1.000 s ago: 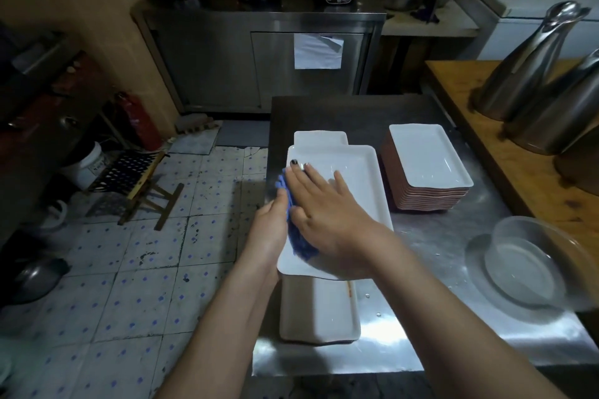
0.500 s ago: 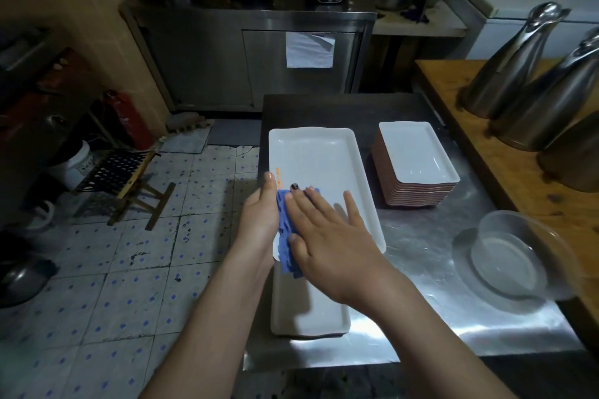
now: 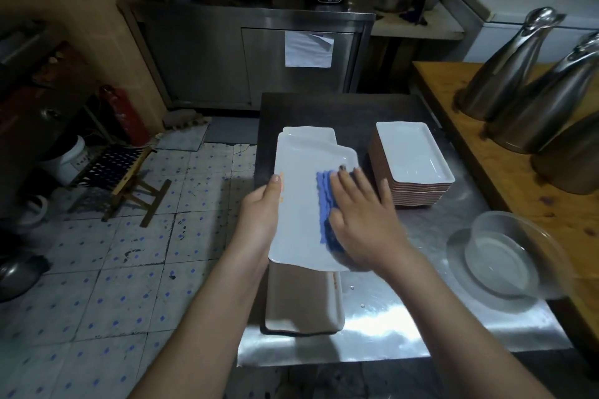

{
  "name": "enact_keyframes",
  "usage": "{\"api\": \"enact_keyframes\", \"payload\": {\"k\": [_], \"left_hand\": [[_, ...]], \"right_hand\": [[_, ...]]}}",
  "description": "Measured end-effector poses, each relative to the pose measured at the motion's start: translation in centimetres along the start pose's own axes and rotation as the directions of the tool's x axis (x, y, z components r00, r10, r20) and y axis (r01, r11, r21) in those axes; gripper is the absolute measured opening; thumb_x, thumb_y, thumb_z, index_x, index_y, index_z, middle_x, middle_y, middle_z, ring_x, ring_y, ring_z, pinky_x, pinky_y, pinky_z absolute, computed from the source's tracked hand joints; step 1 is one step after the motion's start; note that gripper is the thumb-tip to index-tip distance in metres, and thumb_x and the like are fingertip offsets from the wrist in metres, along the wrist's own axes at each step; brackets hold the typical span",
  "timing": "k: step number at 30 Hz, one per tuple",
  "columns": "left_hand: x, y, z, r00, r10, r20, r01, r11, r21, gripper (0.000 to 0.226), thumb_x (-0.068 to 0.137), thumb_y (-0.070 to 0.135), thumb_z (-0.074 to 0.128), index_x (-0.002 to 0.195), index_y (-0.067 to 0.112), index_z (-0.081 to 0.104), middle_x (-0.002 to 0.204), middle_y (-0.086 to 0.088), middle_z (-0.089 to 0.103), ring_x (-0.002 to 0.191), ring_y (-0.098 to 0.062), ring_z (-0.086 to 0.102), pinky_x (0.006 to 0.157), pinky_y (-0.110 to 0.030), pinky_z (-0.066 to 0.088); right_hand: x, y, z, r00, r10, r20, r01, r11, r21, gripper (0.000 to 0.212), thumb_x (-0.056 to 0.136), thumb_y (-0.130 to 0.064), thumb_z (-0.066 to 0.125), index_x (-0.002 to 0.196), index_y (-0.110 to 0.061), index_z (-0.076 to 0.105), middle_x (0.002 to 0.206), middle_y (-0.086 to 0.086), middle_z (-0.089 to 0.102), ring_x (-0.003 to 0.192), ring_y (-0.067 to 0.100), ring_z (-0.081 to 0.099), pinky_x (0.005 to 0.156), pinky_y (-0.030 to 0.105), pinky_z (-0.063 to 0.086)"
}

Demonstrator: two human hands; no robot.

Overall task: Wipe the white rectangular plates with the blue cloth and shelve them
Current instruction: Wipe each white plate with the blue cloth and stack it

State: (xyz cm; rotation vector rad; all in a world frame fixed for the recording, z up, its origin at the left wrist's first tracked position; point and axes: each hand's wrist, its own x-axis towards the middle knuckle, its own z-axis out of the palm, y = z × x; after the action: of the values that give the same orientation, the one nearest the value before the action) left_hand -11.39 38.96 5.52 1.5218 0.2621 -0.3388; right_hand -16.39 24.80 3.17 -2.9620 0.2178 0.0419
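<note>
My left hand (image 3: pixel 261 214) grips the left rim of a white rectangular plate (image 3: pixel 299 204), thumb on top, holding it above the steel table. My right hand (image 3: pixel 363 220) lies flat with straight fingers on the blue cloth (image 3: pixel 324 204) and presses it onto the plate's right half. Under the held plate, a second white plate (image 3: pixel 303 301) lies on the table, its far end showing past the held plate. To the right stands a tall stack of white plates (image 3: pixel 413 159) with brown undersides.
The steel table (image 3: pixel 389 327) carries a clear round container (image 3: pixel 509 256) at the right. A wooden counter (image 3: pixel 505 172) with steel jugs (image 3: pixel 505 68) runs along the right. A tiled floor with a folding stool (image 3: pixel 126 178) lies to the left, a steel cabinet (image 3: pixel 252 58) behind.
The blue cloth and my right hand have slid from the plate's left edge across to its right half. My left hand kept its hold on the left rim.
</note>
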Motion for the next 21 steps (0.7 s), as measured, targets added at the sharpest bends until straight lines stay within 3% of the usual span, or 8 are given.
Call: {"api": "enact_keyframes", "payload": {"k": [3,5,9,13,18,21], "left_hand": [[0.7,0.5,-0.8,0.997,0.013,-0.074,-0.014,1.000,-0.018,0.031,0.098,0.035,0.043,0.085,0.014,0.061,0.073,0.000,0.065,0.057,-0.012,0.063,0.043,-0.017,0.047],[0.7,0.5,-0.9,0.996,-0.003,-0.088,0.001,1.000,-0.017,0.030,0.098,0.036,0.042,0.086,0.016,0.060,0.073,0.001,0.064,0.059,-0.013,0.062,0.040,-0.016,0.046],[-0.5,-0.1,-0.2,1.000,-0.017,-0.007,0.017,1.000,-0.009,0.034,0.098,0.034,0.044,0.074,0.017,0.062,0.062,0.004,0.065,0.043,-0.005,0.061,0.037,-0.014,0.045],[-1.1,0.2,-0.2,0.998,-0.014,0.059,0.014,1.000,0.010,0.033,0.097,0.036,0.045,0.074,0.020,0.064,0.054,0.010,0.067,0.047,-0.005,0.064,0.044,-0.017,0.049],[0.2,1.2,-1.3,0.997,0.017,-0.074,-0.020,0.999,-0.047,0.030,0.098,0.033,0.043,0.089,0.011,0.063,0.070,0.000,0.066,0.055,-0.014,0.060,0.037,-0.013,0.044],[-0.1,0.4,-0.7,0.999,0.002,-0.037,-0.005,0.997,-0.077,0.028,0.098,0.032,0.044,0.086,0.015,0.063,0.067,0.004,0.065,0.053,-0.010,0.062,0.045,-0.016,0.048]], "right_hand": [[-2.6,-0.8,1.0,0.985,-0.120,0.127,0.100,0.982,0.157,0.068,0.086,-0.038,0.015,0.151,-0.032,-0.004,0.158,-0.015,-0.012,0.142,0.001,-0.018,0.108,0.036,-0.022],[-2.5,-0.7,0.8,0.980,-0.141,0.137,0.115,0.976,0.186,0.070,0.082,-0.039,0.012,0.151,-0.035,0.000,0.158,-0.018,-0.009,0.141,-0.001,-0.017,0.107,0.035,-0.023],[1.0,0.4,-0.5,1.000,-0.003,-0.017,0.003,1.000,-0.015,0.057,0.097,-0.032,0.019,0.152,-0.027,0.004,0.160,-0.011,-0.002,0.146,0.010,-0.008,0.114,0.047,-0.012],[2.6,0.4,-1.1,0.988,0.117,-0.105,-0.118,0.993,-0.005,0.055,0.101,-0.038,0.017,0.152,-0.021,0.006,0.160,-0.005,0.004,0.147,0.017,-0.005,0.115,0.047,-0.006],[-1.8,-3.3,0.9,0.992,-0.122,0.032,0.115,0.978,0.172,0.056,0.098,-0.044,0.011,0.151,-0.030,0.002,0.160,-0.011,-0.006,0.145,0.012,-0.012,0.113,0.045,-0.012],[-1.4,-4.5,0.9,0.981,-0.188,0.050,0.181,0.976,0.119,0.056,0.098,-0.043,0.012,0.151,-0.033,-0.002,0.159,-0.013,-0.007,0.145,0.010,-0.013,0.111,0.047,-0.016]]}}
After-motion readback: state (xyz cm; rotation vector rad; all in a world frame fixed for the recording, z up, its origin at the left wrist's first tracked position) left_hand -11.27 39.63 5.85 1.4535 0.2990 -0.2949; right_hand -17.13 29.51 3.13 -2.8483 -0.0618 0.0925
